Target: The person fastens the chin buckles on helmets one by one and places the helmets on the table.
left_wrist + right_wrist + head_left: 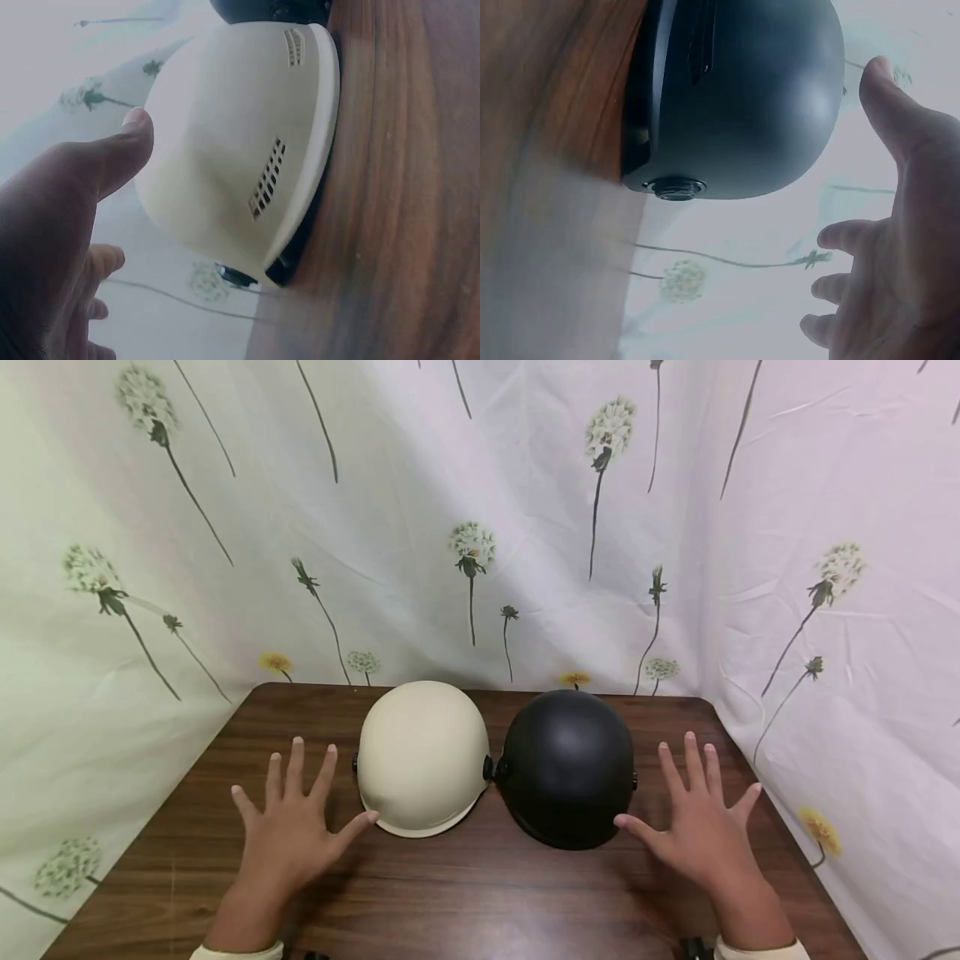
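Observation:
Two helmets rest dome up, side by side on the table. The cream helmet (423, 756) is on the left, with slotted vents along its front in the left wrist view. The black helmet (567, 768) is on the right; their black side knobs (495, 768) meet between them. My left hand (288, 835) is spread wide over the table, left of the cream helmet, its thumb overlapping the rim in the head view. My right hand (705, 827) is spread likewise, right of the black helmet, thumb near its edge. Both hands hold nothing.
The brown wood-grain table (450, 902) ends at a back edge just behind the helmets. A white curtain (375, 527) printed with dandelions hangs behind it and along both sides.

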Demonstrator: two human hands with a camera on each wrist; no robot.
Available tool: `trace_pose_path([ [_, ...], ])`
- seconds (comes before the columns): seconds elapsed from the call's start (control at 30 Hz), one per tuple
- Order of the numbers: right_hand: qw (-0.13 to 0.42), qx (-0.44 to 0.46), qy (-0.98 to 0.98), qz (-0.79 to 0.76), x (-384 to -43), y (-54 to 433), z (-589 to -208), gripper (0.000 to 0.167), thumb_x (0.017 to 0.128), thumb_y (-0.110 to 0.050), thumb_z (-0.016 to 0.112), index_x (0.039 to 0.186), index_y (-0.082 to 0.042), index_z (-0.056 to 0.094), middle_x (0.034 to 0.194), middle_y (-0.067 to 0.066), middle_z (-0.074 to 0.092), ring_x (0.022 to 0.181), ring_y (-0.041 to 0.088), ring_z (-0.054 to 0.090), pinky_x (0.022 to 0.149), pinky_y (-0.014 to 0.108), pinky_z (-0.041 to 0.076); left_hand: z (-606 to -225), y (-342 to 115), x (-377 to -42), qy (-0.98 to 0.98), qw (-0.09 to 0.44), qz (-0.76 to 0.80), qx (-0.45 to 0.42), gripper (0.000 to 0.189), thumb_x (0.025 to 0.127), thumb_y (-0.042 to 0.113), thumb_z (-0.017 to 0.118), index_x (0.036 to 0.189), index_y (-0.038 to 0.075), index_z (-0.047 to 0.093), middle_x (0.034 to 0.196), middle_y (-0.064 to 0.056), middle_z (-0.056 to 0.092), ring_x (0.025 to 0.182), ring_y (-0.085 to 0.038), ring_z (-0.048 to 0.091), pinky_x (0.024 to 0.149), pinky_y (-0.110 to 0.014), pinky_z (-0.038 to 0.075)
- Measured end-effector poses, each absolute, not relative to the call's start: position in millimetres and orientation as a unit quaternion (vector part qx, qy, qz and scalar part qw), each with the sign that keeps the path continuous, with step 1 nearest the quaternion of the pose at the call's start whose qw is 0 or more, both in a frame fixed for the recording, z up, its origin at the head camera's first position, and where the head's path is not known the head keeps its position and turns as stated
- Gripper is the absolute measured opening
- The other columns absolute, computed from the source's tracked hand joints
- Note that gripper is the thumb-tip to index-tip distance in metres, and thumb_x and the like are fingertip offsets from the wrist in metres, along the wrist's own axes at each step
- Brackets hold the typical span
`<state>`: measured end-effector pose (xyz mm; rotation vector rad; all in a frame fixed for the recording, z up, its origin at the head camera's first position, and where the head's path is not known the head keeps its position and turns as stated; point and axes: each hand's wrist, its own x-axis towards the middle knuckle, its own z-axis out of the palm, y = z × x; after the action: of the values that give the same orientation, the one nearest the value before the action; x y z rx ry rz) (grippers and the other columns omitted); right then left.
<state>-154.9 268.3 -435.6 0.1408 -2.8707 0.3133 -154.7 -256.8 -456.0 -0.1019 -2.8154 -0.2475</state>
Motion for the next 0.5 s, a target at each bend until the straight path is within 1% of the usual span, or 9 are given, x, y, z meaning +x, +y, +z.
trace_pose_path([
  [0.17,0.138,0.069,-0.983,0.102,-162.5,263.1,-426.2,0.125,0.081,-0.086,0.064,0.171,-0.022,0.007,0.175,0.006,-0.019,0.16,0.038,-0.018,0.101,0.086,-0.022,-445.8,-252.2,-156.9,-0.983,0.153,-0.084,-0.049,0.114,0.086,0.086,0.057,0.171,0.026,0.012,0.175,-0.021,-0.006,0.155,-0.059,0.007,0.104,-0.09,-0.008],
  [0.33,0.158,0.089,-0.978,0.103,-169.8,253.1,-413.6,0.124,0.08,-0.088,0.062,0.171,-0.025,0.006,0.176,0.002,-0.017,0.161,0.033,-0.018,0.104,0.087,-0.017,-434.3,-245.8,-161.0,-0.983,0.155,-0.08,-0.058,0.114,0.085,0.087,0.057,0.171,0.026,0.012,0.175,-0.021,-0.007,0.155,-0.059,0.007,0.105,-0.088,-0.011],
  [0.43,0.16,0.097,-0.977,0.102,-174.2,243.9,-405.8,0.124,0.08,-0.09,0.061,0.171,-0.026,0.006,0.176,0.002,-0.017,0.161,0.033,-0.017,0.104,0.088,-0.014,-426.4,-241.8,-165.0,-0.983,0.155,-0.079,-0.061,0.114,0.085,0.087,0.056,0.171,0.026,0.011,0.175,-0.021,-0.008,0.156,-0.058,0.006,0.106,-0.087,-0.013],
  [0.5,0.156,0.099,-0.977,0.103,-177.0,237.3,-400.8,0.124,0.08,-0.09,0.06,0.171,-0.026,0.005,0.176,0.001,-0.018,0.161,0.033,-0.017,0.104,0.087,-0.015,-421.4,-239.3,-168.0,-0.982,0.159,-0.08,-0.064,0.114,0.085,0.087,0.056,0.171,0.026,0.011,0.175,-0.022,-0.006,0.156,-0.058,0.006,0.106,-0.087,-0.012],
])
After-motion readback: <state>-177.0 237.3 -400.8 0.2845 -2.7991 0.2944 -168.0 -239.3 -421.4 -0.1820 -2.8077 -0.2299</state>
